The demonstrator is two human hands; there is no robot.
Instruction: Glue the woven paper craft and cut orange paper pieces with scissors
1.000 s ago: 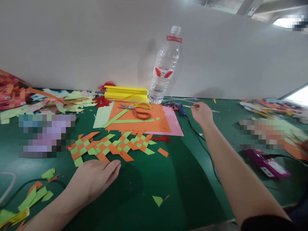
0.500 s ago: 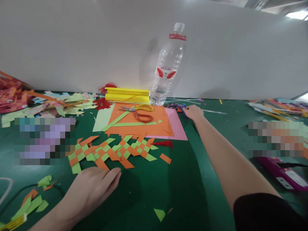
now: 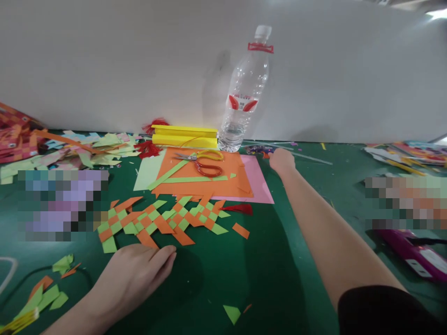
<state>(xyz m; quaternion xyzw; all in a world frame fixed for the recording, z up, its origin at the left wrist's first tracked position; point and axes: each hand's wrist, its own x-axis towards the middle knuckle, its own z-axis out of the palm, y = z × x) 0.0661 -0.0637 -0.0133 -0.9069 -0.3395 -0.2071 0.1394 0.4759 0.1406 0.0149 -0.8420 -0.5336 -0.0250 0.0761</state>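
Note:
My left hand lies flat and open on the green mat, its fingertips touching the near edge of a woven strip of orange and green paper. My right arm reaches far across the mat. My right hand is curled shut over the handle of a blue glue gun, which lies beside the pink sheet. The hand hides most of the gun.
A clear water bottle stands by the white wall, next to a yellow box. Scissors lie on an orange sheet. Paper scraps are piled at the left. A purple device with a cord lies at the right.
My right hand moved left and down from over the mat onto the glue gun and closed on it. The left hand stayed on the mat.

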